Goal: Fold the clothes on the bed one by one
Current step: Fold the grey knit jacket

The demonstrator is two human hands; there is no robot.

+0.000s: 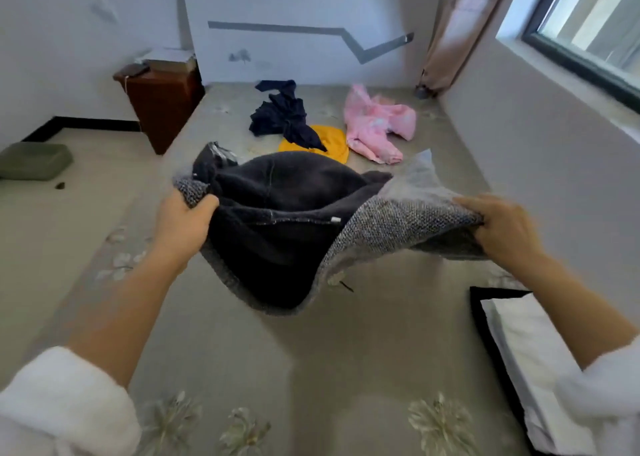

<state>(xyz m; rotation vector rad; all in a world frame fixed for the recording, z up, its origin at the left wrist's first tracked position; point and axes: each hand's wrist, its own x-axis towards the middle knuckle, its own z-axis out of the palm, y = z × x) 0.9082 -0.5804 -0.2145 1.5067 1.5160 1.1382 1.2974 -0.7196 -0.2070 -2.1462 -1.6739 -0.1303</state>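
Note:
A grey knitted garment with a black fleece lining [284, 227] hangs in the air above the bed [311, 351], stretched between both hands. My left hand [181, 225] grips its left edge, fingers curled round the knit. My right hand [502, 229] grips the right edge the same way. The lower part sags toward the sheet. Farther up the bed lie a dark navy garment [282, 116], a yellow garment [332, 142] partly under it, and a crumpled pink garment [375, 123].
A folded black-and-white item [519, 358] lies at the bed's near right edge. A brown nightstand [162, 99] stands at the left of the bed head. A green cushion [33, 160] is on the floor at left. A wall and window [588, 26] run along the right.

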